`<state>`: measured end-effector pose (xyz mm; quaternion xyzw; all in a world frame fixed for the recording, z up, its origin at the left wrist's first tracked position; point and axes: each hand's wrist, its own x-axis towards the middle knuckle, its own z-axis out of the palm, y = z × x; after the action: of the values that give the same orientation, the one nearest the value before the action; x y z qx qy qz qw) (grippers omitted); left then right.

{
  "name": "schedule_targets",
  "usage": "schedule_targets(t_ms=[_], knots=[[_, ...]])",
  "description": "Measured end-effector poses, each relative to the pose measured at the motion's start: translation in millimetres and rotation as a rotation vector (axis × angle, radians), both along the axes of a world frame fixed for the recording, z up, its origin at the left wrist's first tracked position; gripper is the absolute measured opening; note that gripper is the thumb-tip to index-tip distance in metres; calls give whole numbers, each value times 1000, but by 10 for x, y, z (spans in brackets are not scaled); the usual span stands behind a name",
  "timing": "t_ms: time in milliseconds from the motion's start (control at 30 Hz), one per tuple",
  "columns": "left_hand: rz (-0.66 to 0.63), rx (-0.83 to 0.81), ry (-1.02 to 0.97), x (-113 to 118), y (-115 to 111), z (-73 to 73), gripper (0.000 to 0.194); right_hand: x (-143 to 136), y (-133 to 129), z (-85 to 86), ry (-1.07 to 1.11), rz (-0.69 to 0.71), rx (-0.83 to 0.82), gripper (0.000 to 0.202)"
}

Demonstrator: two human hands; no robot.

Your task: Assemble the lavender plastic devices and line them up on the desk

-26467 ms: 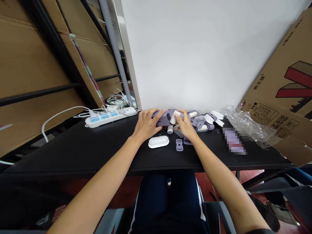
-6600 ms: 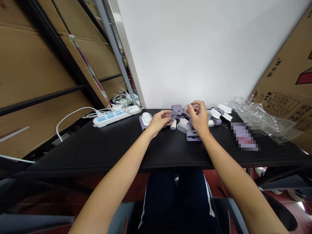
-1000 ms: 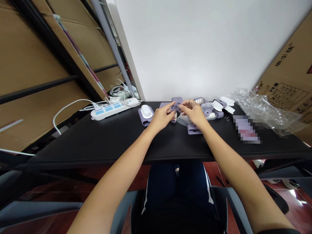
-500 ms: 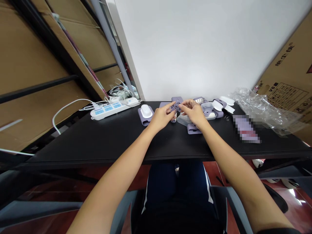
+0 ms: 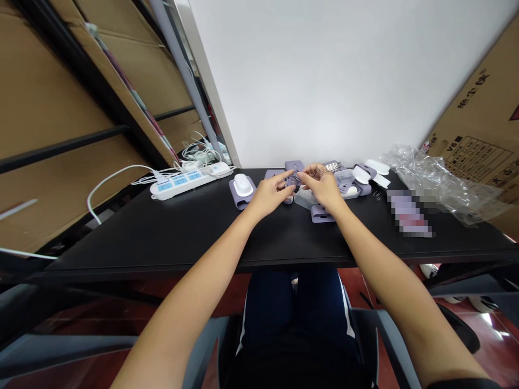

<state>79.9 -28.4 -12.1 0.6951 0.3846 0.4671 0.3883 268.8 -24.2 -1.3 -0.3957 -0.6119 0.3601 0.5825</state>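
Note:
Between my two hands is a small purple plastic part with dark openings, held above the far side of the black table. My left hand pinches it from the left with thumb and fingers. From the right, my right hand grips its edge, and thin coiled wire shows by those fingers. A clear plastic tray lies partly under my right hand. In front of the tray is a purple housing. To the left rests a purple holder with a white oval piece on top.
A white power strip with cables lies at the back left. Behind my right hand are a metal spring and white and purple parts. A crumpled clear bag and a blurred-out purple item lie on the right.
The purple part has turned slightly between my fingers, and my left fingertips have shifted a little to the right. The other things stay where they were.

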Motion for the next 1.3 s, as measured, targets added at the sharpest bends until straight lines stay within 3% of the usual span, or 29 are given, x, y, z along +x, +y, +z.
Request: schedule_targets(t_ms=[367,567,733,967,1300], knots=[[-47,-104,-87,24,27,8,71,-14,-59,-5,-108,-29,101,27],[-79,-133,-142,15,26,32,62,-17,-90,-11,-229,-39,185,21],[-15,-180,-186,25,17,62,54,9,-57,-48,-336,-39,267,18],[1,-176,-191,26,-23,115,42,18,-108,-62,-567,-77,329,29],[79,-234,-258,69,-38,109,36,2,-170,-62,-643,-127,349,29]])
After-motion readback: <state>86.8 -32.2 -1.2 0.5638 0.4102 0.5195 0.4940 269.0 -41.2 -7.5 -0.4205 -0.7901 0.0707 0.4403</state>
